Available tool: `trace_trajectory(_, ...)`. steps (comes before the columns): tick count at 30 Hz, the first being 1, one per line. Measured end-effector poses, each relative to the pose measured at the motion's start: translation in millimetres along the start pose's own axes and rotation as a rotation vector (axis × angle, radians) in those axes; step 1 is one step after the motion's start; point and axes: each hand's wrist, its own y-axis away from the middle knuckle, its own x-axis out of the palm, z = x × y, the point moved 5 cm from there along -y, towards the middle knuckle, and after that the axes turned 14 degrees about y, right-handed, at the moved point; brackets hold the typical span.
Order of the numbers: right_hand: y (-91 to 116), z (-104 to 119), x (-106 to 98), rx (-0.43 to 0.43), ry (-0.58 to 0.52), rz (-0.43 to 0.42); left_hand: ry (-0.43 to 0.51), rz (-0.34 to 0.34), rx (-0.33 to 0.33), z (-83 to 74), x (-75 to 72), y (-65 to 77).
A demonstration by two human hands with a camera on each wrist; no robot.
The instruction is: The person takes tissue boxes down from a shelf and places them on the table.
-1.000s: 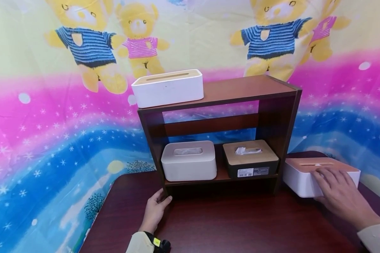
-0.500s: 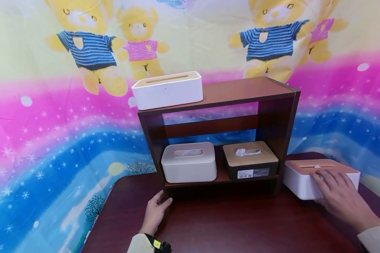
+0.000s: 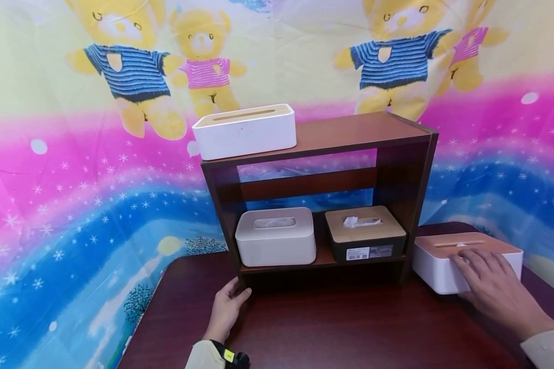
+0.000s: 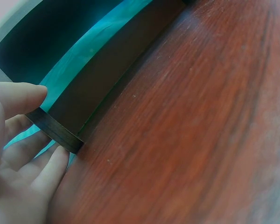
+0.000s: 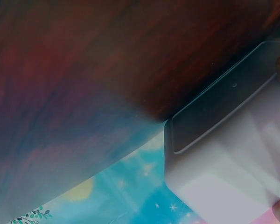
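Note:
My left hand point(image 3: 226, 310) grips the lower front corner of a dark brown wooden shelf point(image 3: 360, 138). In the left wrist view the thumb lies on one side of the side panel's edge point(image 4: 56, 130), the fingers on the other. At the shelf's right side my right hand point(image 3: 500, 292) holds a white tissue box point(image 3: 436, 271) with a wood-coloured slotted lid, its fingers over the lid's near edge. The box's dark underside point(image 5: 219, 102) shows in the right wrist view, so it is at least partly off the table. Only fingertips of that hand appear there.
A white tissue box with a wood lid point(image 3: 246, 136) stands on the shelf's top left. Inside are a beige tissue box point(image 3: 277, 248) and a dark tissue box with a wood lid point(image 3: 367, 230). The table point(image 3: 332, 328) meets a printed cloth point(image 3: 74, 215) behind.
The white tissue box in my right hand has shifted slightly left and toward me, and the hand has moved with it. My left hand stays on the shelf corner.

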Motion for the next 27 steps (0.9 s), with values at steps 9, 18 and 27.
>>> trace_trajectory(9, 0.8, 0.1, -1.9, -0.003, -0.006, 0.002, -0.001, -0.003, -0.002, 2.4, -0.6, -0.2)
trace_trajectory(18, -1.9, 2.5, -2.1, 0.002, -0.028, 0.012, -0.006, -0.005, -0.009, -0.1, -1.8, -2.1)
trace_trajectory(27, 2.3, 4.6, -1.5, 0.002, -0.021, 0.037, 0.012, 0.001, 0.004, -1.6, -1.1, -0.8)
